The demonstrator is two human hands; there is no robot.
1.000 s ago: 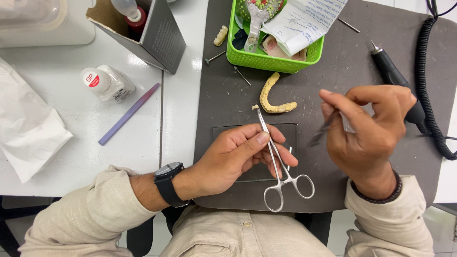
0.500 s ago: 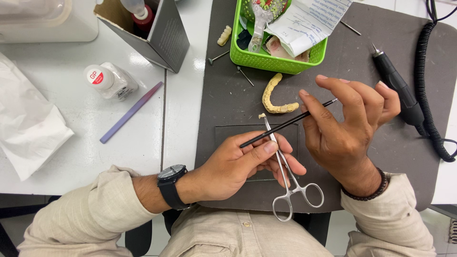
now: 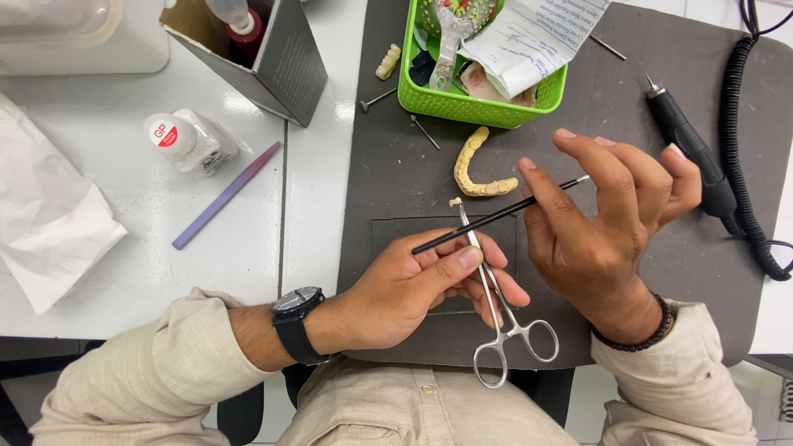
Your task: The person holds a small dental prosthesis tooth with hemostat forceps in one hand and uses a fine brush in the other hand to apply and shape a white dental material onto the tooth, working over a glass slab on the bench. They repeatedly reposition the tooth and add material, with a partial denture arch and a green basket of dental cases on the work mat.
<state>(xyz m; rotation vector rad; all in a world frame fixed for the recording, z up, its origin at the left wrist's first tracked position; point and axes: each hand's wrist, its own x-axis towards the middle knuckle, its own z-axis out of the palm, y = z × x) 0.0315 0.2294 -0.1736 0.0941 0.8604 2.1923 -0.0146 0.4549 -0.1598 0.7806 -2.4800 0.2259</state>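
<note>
1. A small pale tooth piece [image 3: 455,201], just above frame centre, sits pinched in the tips of slim steel forceps [image 3: 487,285]; it looks light, brittle and easily dropped, best held by the clamp rather than bare fingers.
2. The left hand [image 3: 413,289] is closed around the forceps' shaft, ring handles hanging toward the lower edge.
3. The right hand [image 3: 599,219], centre right, grips a thin black-handled brush [image 3: 496,216] between thumb and forefinger, the other fingers spread; the brush crosses the forceps.
4. A yellowish dental arch [image 3: 472,165] lies on the dark mat [image 3: 396,165] just above.
5. Further out on the bench: green basket [image 3: 450,103], black handpiece [image 3: 690,153], small bottle [image 3: 186,140], purple stick [image 3: 227,196].
</note>
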